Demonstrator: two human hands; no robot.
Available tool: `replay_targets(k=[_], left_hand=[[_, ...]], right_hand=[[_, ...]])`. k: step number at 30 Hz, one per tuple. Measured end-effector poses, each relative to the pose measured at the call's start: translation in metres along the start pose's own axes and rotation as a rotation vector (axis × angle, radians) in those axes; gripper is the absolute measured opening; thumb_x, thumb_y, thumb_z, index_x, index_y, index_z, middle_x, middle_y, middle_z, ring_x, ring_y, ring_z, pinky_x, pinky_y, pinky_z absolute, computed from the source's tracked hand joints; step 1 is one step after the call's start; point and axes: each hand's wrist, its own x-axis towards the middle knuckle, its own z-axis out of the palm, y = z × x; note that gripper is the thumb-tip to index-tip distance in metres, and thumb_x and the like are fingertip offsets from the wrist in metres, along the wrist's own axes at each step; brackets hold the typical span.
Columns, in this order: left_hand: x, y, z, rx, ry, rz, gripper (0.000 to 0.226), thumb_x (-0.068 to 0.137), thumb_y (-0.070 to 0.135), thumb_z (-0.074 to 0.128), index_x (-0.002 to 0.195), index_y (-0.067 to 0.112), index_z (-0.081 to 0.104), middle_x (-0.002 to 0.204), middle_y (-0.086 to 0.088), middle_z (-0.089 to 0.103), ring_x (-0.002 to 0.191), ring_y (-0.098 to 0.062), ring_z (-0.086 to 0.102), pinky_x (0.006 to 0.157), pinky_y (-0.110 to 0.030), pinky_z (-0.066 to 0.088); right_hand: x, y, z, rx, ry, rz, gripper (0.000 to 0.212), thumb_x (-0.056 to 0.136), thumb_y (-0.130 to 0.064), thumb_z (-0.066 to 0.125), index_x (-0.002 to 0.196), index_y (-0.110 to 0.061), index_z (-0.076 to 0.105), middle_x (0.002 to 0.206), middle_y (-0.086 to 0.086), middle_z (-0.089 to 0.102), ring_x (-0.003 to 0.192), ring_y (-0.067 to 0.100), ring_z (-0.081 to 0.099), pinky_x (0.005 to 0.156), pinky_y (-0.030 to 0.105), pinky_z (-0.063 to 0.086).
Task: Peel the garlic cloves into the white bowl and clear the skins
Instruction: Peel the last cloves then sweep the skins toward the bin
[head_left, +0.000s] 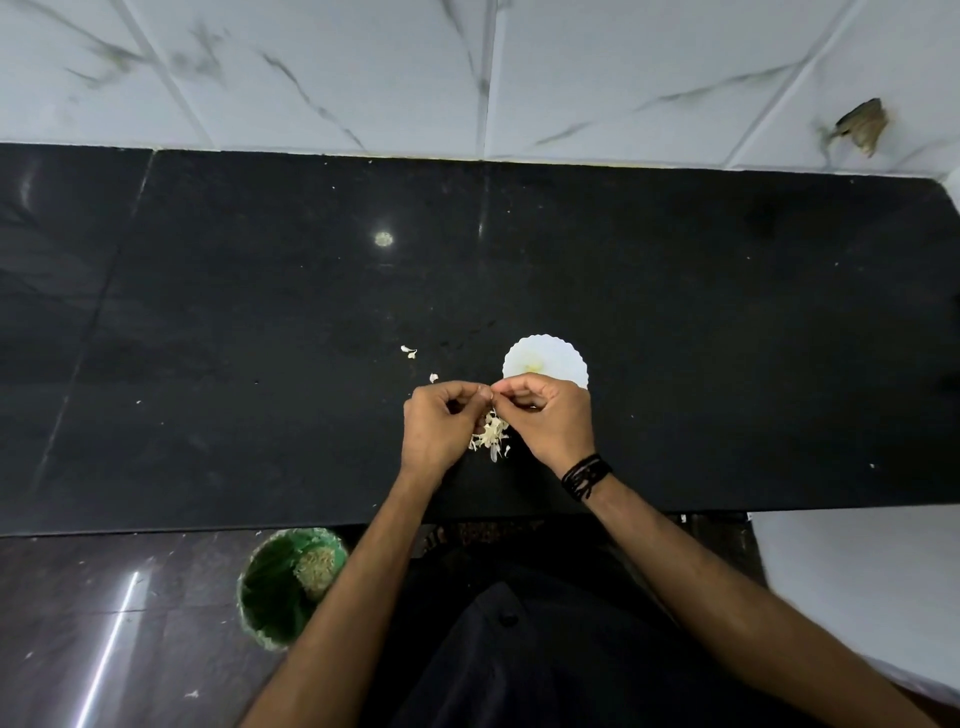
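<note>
Garlic skins (491, 434) lie under 2 curled hands, left hand (441, 423) and right hand (545, 415), fingertips pinching together something too small to tell.

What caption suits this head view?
Both hands peel garlic over a skin pile beside the white bowl on a black counter.

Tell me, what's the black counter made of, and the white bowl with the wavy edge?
The black counter looks like polished stone, maybe granite: it is dark, glossy, and mirrors a ceiling light. The white bowl with its scalloped rim could be plastic or ceramic; it is smooth and plain, but too bright here to tell which.
</note>
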Motion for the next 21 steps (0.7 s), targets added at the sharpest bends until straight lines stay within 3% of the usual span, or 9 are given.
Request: replay_targets(k=[3,7,13,17,21], left_hand=[[0.002,-0.001,-0.001,0.071,0.039,0.022,0.011,0.091,0.014,0.074,0.084,0.021,0.079,0.066,0.005,0.073,0.061,-0.016,0.071,0.067,-0.027,0.06],[0.003,0.0,0.003,0.229,0.042,0.076,0.013,0.096,0.013,0.066,0.088,0.015,0.077,0.069,0.016,0.066,0.062,-0.001,0.061,0.061,-0.012,0.046],[0.004,-0.003,0.01,0.235,0.052,0.026,0.022,0.093,-0.002,0.054,0.089,0.009,0.072,0.084,0.006,0.068,0.072,-0.005,0.06,0.065,-0.009,0.044],[0.005,-0.009,0.013,0.087,0.053,-0.134,0.021,0.096,0.006,0.055,0.086,0.015,0.072,0.082,0.005,0.072,0.069,-0.006,0.06,0.063,-0.018,0.045],[0.011,-0.013,0.012,-0.247,-0.039,-0.25,0.026,0.1,0.006,0.055,0.082,0.014,0.071,0.076,-0.001,0.069,0.069,-0.011,0.057,0.063,-0.024,0.046]], right_hand=[[0.0,0.0,0.003,-0.017,-0.011,-0.025,0.008,0.082,-0.006,0.081,0.087,-0.013,0.079,0.078,-0.016,0.074,0.074,-0.002,0.071,0.073,0.01,0.053],[-0.001,0.003,0.009,-0.04,0.036,-0.053,0.014,0.082,-0.001,0.077,0.088,-0.013,0.079,0.078,-0.017,0.073,0.074,-0.001,0.072,0.074,0.012,0.054],[-0.004,0.006,0.015,0.037,0.094,0.006,0.014,0.081,0.0,0.077,0.087,-0.013,0.08,0.077,-0.015,0.074,0.073,-0.001,0.072,0.073,0.012,0.054],[-0.004,0.007,0.021,0.279,0.122,0.247,0.013,0.081,-0.001,0.079,0.088,-0.012,0.08,0.079,0.001,0.078,0.077,0.017,0.076,0.076,0.027,0.06],[-0.004,-0.003,0.02,0.687,0.082,0.483,0.012,0.084,0.006,0.074,0.094,-0.001,0.075,0.08,0.008,0.076,0.072,0.018,0.073,0.072,0.023,0.06]])
